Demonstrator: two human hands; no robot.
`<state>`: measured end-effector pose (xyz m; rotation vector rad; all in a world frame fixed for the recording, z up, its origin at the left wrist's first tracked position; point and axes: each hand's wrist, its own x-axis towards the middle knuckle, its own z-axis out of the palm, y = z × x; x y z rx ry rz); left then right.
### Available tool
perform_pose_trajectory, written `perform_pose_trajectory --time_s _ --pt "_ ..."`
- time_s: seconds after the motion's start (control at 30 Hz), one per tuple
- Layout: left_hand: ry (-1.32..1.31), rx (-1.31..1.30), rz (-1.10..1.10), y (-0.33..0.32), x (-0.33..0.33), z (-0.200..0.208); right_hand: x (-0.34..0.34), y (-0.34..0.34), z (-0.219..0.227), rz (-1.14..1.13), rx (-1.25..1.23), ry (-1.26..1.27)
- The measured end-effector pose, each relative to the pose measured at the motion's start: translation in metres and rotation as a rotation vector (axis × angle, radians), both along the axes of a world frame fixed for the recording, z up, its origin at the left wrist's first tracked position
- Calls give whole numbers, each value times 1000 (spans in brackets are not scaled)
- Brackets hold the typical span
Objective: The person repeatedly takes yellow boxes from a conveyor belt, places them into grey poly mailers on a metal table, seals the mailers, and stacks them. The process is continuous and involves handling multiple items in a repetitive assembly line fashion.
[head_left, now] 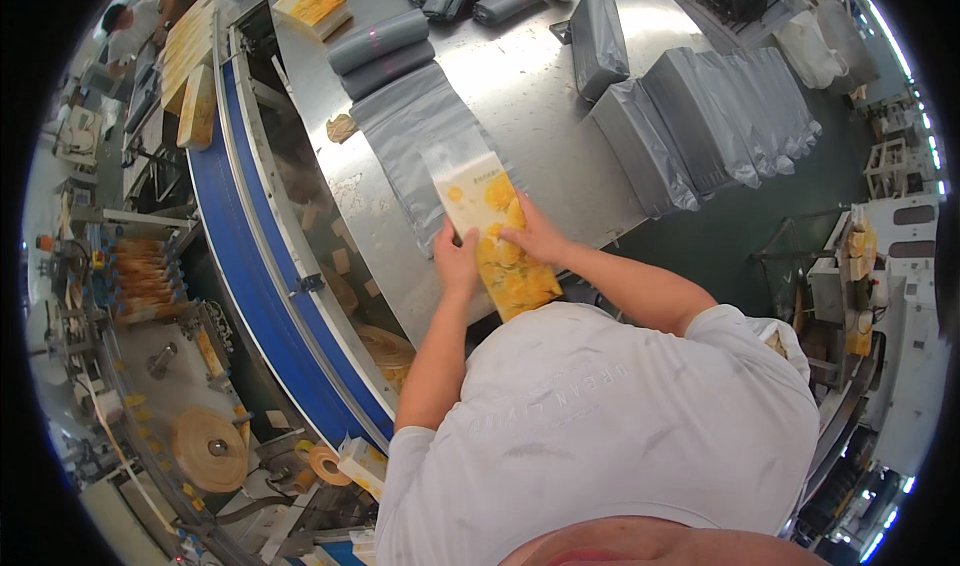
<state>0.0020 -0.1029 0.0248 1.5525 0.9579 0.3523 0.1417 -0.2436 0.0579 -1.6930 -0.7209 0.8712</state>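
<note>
A long soft pack with a yellow floral print [512,274] lies between my two hands, near the front edge of the metal table. My left hand [457,258] grips its left side, with the thumb near the middle. On the opposite side my right hand [540,234] is closed round it, the thumb pressed on the printed face. Clear film shows at the pack's far end, over a flat grey plastic bag [400,116] spread on the table. The pack's near end is close to my shirt.
Rolls of grey bags [378,41] lie beyond the flat bag. Filled grey bags [715,116] stand in a row at the table's right edge. A yellow pack [312,11] rests at the far left of the table. A blue conveyor belt [235,226] runs along the left.
</note>
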Motion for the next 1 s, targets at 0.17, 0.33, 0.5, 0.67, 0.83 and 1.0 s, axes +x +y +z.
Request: perform_pose_trajectory --time_s 0.17,0.33,0.5,0.67,0.83,1.0 --pt "-164 93 173 38 26 -18 63 -29 -5 346 -354 10" --pt "-235 -131 147 62 42 5 126 12 -35 481 -184 -891" --pt "217 463 -403 65 28 9 133 38 -21 683 -230 -1059" --pt "497 810 -351 25 81 69 137 35 2 608 -104 -842" --pt "59 419 222 11 55 -10 114 5 24 674 -146 -876" --pt "199 903 -204 8 62 39 116 12 17 553 -119 -728"
